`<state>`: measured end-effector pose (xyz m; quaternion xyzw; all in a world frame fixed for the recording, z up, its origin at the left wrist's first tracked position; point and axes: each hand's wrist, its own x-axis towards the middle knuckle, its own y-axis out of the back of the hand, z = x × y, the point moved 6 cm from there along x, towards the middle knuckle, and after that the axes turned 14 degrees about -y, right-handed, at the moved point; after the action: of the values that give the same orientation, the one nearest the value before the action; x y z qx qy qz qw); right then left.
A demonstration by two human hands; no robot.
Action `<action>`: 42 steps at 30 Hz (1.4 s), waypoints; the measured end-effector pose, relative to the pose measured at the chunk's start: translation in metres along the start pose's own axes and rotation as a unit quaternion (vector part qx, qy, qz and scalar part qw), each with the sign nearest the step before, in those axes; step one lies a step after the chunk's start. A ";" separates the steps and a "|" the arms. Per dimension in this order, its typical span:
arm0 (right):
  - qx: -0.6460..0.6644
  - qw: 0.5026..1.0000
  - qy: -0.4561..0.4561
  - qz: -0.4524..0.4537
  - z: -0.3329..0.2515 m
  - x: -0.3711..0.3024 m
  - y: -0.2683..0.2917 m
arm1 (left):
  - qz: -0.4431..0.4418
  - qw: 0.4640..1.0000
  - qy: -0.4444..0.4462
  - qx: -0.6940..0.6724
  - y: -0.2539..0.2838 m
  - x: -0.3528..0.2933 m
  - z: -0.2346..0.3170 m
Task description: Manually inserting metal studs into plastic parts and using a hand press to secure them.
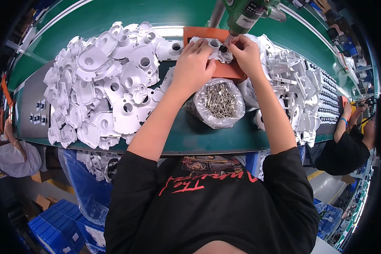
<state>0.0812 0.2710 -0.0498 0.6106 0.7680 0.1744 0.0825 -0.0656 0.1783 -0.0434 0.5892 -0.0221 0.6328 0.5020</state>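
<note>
Green bench [182,142], labelled green machine [237,21]; left fingers [193,47] spread on white part [221,56], right fingers [243,41] pinched, contents unclear

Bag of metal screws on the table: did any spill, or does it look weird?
Nothing stands out. The metal screws look gathered inside the open plastic bag, and I see no spill. The bag looks crumpled, as soft plastic often does.
</note>
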 end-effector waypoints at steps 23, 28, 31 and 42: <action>-0.126 0.985 0.118 -0.004 -0.011 -0.022 -0.002 | -0.019 1.000 0.007 -0.005 0.000 0.001 0.000; -0.161 0.977 0.135 0.022 -0.018 -0.030 -0.005 | -0.020 1.000 0.007 -0.006 -0.002 0.000 -0.001; -0.229 0.952 0.200 0.032 -0.023 -0.036 -0.008 | -0.014 1.000 0.006 0.002 -0.001 -0.001 0.000; -0.090 0.978 0.143 0.120 -0.009 -0.035 0.045 | 0.005 1.000 0.000 -0.001 0.001 0.000 0.003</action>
<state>0.1276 0.2440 -0.0275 0.6574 0.6740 0.3370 0.0043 -0.0642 0.1758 -0.0424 0.5886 -0.0262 0.6350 0.4996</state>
